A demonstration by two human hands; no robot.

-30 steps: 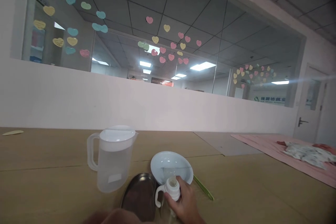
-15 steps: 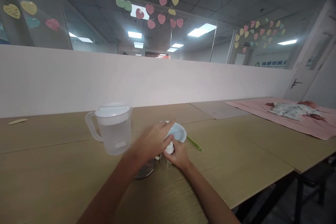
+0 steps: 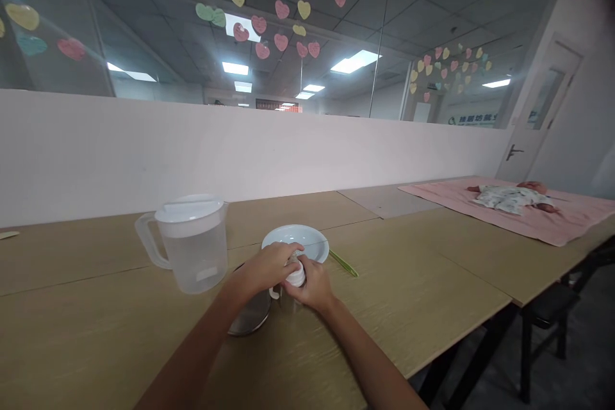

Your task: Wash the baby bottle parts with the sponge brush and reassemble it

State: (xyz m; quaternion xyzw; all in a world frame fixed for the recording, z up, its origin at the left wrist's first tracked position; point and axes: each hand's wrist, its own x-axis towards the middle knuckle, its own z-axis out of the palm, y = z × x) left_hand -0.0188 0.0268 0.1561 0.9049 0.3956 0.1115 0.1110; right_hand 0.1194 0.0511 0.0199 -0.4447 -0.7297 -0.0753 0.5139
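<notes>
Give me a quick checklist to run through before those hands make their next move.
1. Right hand has hold of the bottle: ok, fingers wrap its white collar.
2. Left hand is at the bottle's top: ok.
3. Bottle's top is fully seated: cannot tell, fingers cover it.
4. Pitcher stands upright, lid on: ok.
5. Metal dish is clear of the arms: not ok, the left forearm passes over it, hiding part.
6. Green utensil is clear of both hands: ok, it lies right of the bowl.
</notes>
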